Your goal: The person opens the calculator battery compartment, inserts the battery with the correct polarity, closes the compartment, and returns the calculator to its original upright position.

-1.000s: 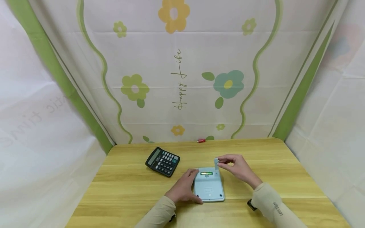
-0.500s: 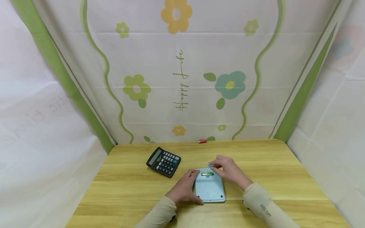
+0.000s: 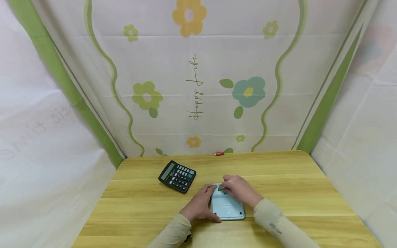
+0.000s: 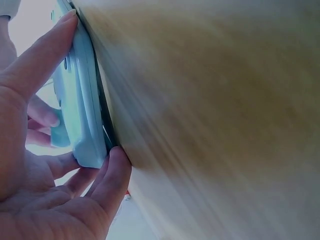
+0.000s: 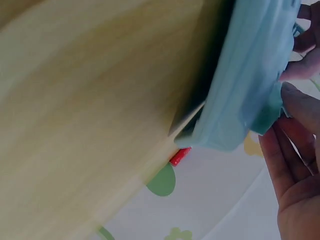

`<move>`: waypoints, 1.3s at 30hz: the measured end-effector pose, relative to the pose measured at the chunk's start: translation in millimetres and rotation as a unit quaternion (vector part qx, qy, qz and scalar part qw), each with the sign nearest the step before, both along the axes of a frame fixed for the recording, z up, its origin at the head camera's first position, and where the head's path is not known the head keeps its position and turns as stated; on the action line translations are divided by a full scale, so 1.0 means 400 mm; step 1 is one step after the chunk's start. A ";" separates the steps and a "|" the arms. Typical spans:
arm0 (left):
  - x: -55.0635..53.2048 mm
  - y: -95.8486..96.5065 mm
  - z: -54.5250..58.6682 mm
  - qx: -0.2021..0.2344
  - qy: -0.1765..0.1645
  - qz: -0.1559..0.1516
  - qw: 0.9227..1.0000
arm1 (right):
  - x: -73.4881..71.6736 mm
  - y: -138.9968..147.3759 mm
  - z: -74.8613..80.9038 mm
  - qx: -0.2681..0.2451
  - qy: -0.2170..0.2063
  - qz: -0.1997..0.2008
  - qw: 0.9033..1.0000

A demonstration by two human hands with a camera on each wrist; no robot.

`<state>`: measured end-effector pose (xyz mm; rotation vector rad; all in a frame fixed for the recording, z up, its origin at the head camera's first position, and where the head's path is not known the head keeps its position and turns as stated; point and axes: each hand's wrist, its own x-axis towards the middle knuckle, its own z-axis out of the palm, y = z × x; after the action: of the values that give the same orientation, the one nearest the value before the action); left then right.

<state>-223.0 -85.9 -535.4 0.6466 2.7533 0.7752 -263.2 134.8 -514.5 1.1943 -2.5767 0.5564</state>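
Note:
A light blue calculator point(image 3: 227, 208) lies face down on the wooden table, its back facing up. My left hand point(image 3: 201, 204) grips it at the left side, with the thumb at the near edge and fingers at the far end, as the left wrist view point(image 4: 82, 100) also shows. Over its far part, my right hand point(image 3: 241, 189) pinches a small light blue battery cover point(image 5: 268, 111) between thumb and fingers. One end of a green battery point(image 3: 220, 189) shows in the open compartment; the right fingers hide the rest.
A black calculator point(image 3: 177, 176) lies face up to the left of the left hand. Near the table's back edge is a small red battery point(image 3: 219, 154). A printed cloth point(image 3: 167, 69) hangs behind the table, with more cloth at both sides.
My right hand has moved left and nearer with the cover, from beside the calculator's far right corner to over the battery compartment. The left hand keeps its grip in place.

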 end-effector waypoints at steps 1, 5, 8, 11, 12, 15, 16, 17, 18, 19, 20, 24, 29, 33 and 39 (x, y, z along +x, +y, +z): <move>0.000 0.000 -0.001 -0.001 0.002 0.000 1.000 | 0.001 -0.001 -0.002 0.002 0.002 0.001 1.000; 0.001 0.000 -0.002 -0.002 0.003 -0.002 1.000 | 0.001 -0.002 -0.010 -0.005 0.003 0.004 1.000; 0.000 -0.001 -0.003 -0.002 0.002 0.000 1.000 | -0.002 0.000 -0.015 -0.010 0.003 0.009 1.000; -0.001 -0.002 -0.003 -0.005 0.000 0.000 1.000 | -0.006 0.003 -0.019 -0.012 0.002 0.017 1.000; -0.001 -0.002 -0.003 -0.005 -0.001 0.000 1.000 | -0.007 0.004 -0.019 -0.012 0.000 0.020 1.000; -0.002 -0.003 -0.002 -0.004 -0.004 0.000 1.000 | -0.007 0.009 -0.019 -0.014 -0.012 0.032 0.999; -0.002 -0.003 -0.002 -0.003 -0.004 0.000 1.000 | -0.007 0.011 -0.019 -0.014 -0.016 0.033 0.999; -0.002 -0.003 -0.002 -0.002 -0.005 0.000 1.000 | -0.007 0.012 -0.018 -0.013 -0.020 0.035 0.999; -0.002 -0.003 -0.002 -0.001 -0.005 0.000 1.000 | -0.007 0.013 -0.018 -0.012 -0.024 0.035 0.999; -0.003 -0.003 -0.002 -0.002 -0.004 0.000 1.000 | -0.008 0.015 -0.018 -0.010 -0.026 0.035 0.999; -0.003 -0.002 -0.002 -0.003 -0.003 0.000 1.000 | -0.008 0.015 -0.018 -0.008 -0.029 0.034 0.999; -0.003 -0.001 -0.003 -0.004 -0.002 -0.001 1.000 | -0.008 0.018 -0.019 0.001 -0.035 0.032 0.999; -0.003 -0.002 -0.005 -0.005 -0.003 -0.001 1.000 | -0.009 0.020 -0.021 0.008 -0.039 0.031 0.999; -0.004 -0.002 -0.005 -0.007 0.000 -0.002 1.000 | -0.010 0.021 -0.021 0.014 -0.039 0.033 0.999; -0.005 -0.002 -0.006 -0.010 0.000 -0.003 1.000 | -0.011 0.023 -0.025 0.022 -0.042 0.027 0.999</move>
<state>-224.9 -86.7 -537.9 0.6513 2.7541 0.7464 -267.7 144.0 -524.5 1.2840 -2.6460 0.5762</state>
